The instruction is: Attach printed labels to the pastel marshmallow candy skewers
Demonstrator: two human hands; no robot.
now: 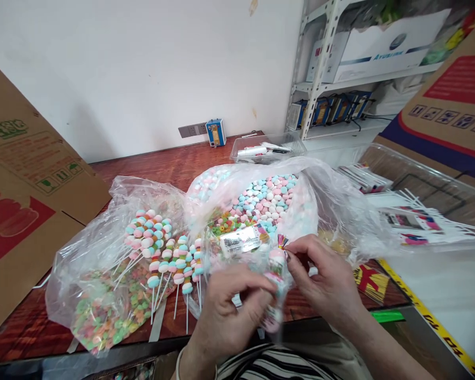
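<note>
From a distance I see the left hand (pixel 234 307) pinching a wrapped candy skewer (pixel 276 267) near the table (pixel 162 162) edge, the right hand (pixel 328 273) pinching its twist tie (pixel 282 241); tying, I judge, needing steady twisting.

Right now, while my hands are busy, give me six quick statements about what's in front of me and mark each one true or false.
1. Your left hand and right hand are both at the wrapped candy. True.
2. Your right hand is far from the wrapped candy. False: it is at its upper end.
3. The candy skewers lie left of your left hand. True.
4. Their sticks are black. False: the sticks are white.
5. A blue box stands left of the clear tray. True.
6. The clear tray is bare. False: white items lie in it.
</note>
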